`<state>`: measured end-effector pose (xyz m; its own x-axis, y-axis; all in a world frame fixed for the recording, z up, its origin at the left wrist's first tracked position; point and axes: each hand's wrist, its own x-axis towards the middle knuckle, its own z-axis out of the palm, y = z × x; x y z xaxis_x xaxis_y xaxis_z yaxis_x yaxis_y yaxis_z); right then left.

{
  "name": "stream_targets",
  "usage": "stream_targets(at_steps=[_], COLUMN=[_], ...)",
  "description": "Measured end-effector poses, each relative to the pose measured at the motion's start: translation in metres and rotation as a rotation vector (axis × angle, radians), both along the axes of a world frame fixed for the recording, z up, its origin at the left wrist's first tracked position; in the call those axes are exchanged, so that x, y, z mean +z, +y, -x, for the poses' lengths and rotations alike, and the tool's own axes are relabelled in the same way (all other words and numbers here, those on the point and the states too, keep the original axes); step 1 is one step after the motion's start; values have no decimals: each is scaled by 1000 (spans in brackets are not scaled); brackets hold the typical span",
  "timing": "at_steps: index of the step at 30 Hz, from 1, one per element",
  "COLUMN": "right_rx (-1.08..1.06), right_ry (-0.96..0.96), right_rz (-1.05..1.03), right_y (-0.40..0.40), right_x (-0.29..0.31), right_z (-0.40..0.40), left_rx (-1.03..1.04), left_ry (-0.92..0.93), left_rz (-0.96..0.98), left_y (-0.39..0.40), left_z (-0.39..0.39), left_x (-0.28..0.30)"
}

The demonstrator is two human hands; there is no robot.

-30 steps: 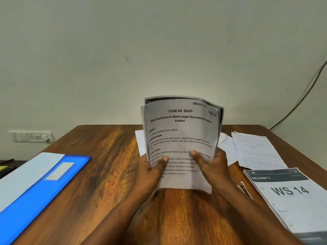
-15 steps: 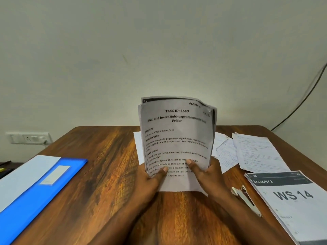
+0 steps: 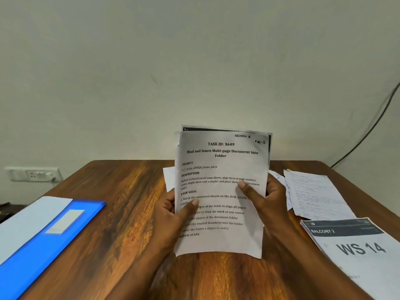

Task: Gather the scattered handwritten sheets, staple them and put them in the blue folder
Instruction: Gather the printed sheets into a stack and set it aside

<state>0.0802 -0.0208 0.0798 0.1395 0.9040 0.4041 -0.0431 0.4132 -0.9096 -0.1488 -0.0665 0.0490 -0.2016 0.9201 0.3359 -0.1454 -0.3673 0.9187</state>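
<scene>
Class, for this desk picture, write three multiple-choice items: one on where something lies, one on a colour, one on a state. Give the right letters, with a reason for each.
1. Where does the folder lie on the table?
A. left of the hands
B. right of the hands
C. under the held sheets

2. What colour is the folder?
A. red
B. blue
C. green

3. How is the printed stack held?
A. flat on the table
B. in one hand
C. upright in both hands

Answers: 1 A, it lies at the left edge, apart from the hands. 2 B, its cover is bright blue. 3 C, the left hand and right hand each have a grip on a side edge, thumbs on the front page.
</scene>
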Motion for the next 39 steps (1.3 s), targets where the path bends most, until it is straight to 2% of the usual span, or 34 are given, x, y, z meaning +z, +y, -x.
stream_targets(at_steps=[6, 9, 16, 21, 25, 28, 34, 39], right_rx=[-8, 2, 77, 44, -6, -53, -119, -115], right_ry=[17, 2, -34, -44, -30, -128, -331, -261], right_rz=[-96, -73, 7, -35, -223, -367, -391, -298], right_y=[-12, -17, -15, -7, 7, 19, 43, 55], right_x=[17, 13, 4, 15, 52, 79, 75, 48], right_z=[7, 12, 13, 12, 1, -12, -17, -17], left_rx=[16, 0, 12, -14, -103, -188, -329, -369], left_ry=[106, 164, 203, 198, 248, 299, 242, 323], left_rz=[-44, -13, 78, 101, 147, 187, 259, 287], left_y=[-5, -3, -1, 0, 3, 3, 6, 11], left_z=[-3, -2, -4, -1, 6, 11, 21, 25], left_x=[17, 12, -3, -1, 5, 10, 17, 14])
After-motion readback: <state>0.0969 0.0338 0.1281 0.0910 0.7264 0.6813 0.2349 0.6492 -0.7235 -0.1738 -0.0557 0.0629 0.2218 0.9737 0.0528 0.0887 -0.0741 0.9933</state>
